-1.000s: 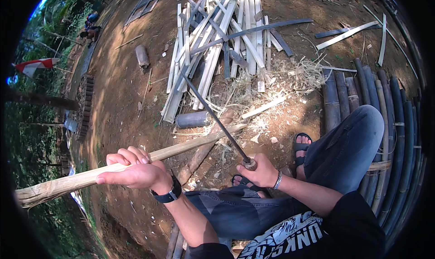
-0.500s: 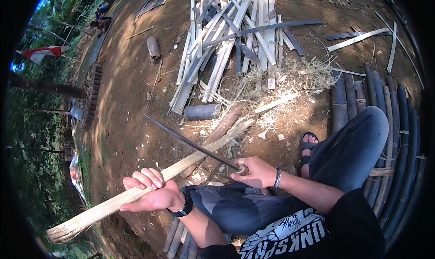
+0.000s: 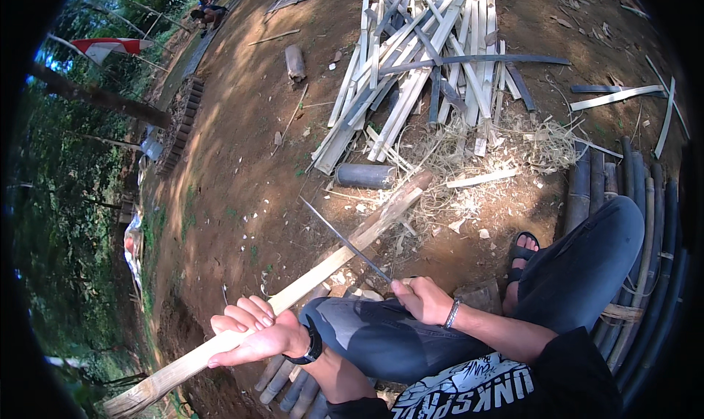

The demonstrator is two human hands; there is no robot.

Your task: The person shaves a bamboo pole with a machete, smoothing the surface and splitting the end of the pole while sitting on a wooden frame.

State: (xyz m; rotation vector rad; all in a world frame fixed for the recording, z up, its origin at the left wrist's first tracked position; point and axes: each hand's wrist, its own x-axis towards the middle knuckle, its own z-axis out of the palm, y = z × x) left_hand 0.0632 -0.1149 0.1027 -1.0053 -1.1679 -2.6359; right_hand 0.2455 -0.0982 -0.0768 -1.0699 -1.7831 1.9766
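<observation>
A long pale strip of split wood or bamboo (image 3: 312, 278) slants from the lower left up toward the middle. My left hand (image 3: 257, 332), with a dark wristband, is wrapped round its lower part, thumb along the near side. My right hand (image 3: 425, 300), wearing a braided bracelet, grips a long-bladed knife (image 3: 339, 236); the fist hides its handle. The thin dark blade points up and left and crosses over the strip; whether it touches cannot be told. Beyond the blade, the strip's far end overlaps a brown log (image 3: 416, 182) on the ground.
A heap of split strips (image 3: 411, 74) lies ahead, with curly shavings (image 3: 543, 144) beside it. A short dark bamboo piece (image 3: 365, 175) rests nearer. Bound bamboo poles (image 3: 656, 272) stand to my right, past my bent knee. Two people (image 3: 211, 12) are far left.
The view has shifted, moving the surroundings rightward. The strip now lines up with the log, where before it crossed it. The blade has turned and looks shorter and steeper. Both grips remain.
</observation>
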